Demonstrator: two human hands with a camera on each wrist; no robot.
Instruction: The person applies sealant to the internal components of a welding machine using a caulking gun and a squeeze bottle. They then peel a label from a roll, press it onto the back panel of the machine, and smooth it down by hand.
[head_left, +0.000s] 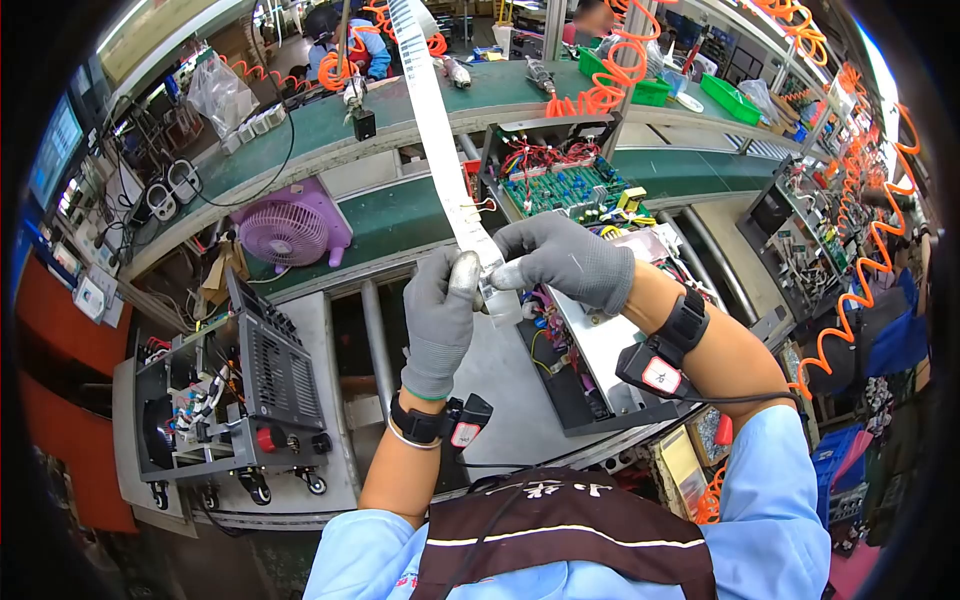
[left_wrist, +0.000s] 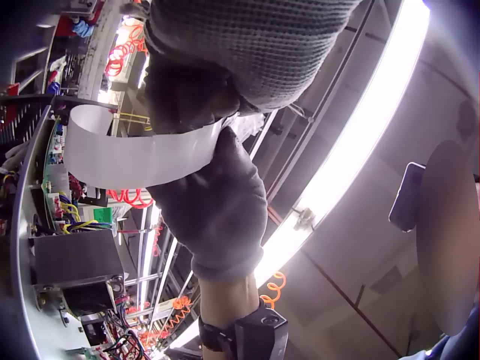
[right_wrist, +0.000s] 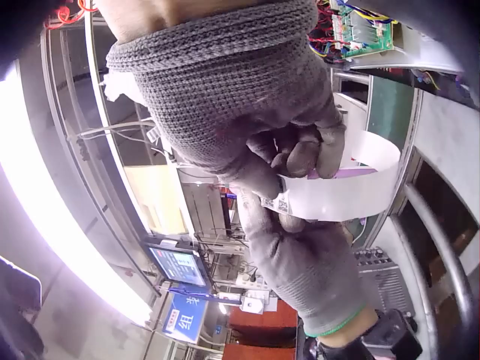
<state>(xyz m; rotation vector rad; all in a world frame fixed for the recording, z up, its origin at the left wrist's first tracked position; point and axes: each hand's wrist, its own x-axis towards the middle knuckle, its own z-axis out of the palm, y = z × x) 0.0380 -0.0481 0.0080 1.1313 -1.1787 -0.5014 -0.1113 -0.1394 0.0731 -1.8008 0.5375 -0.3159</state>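
Our brown apron (head_left: 610, 512) — beyond it, left hand (head_left: 438, 325) and right hand (head_left: 572, 263) pinch a label strip (head_left: 437, 130) pointing lengthwise away.

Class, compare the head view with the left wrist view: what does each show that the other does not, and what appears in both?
Only the head view: the purple fan, the green trays and the brown apron.

Only the left wrist view: a dark phone-like device at the right, beside a blurred patch.

Both: the left hand and right hand in grey gloves, pinching the white strip, with orange coiled hoses beyond.
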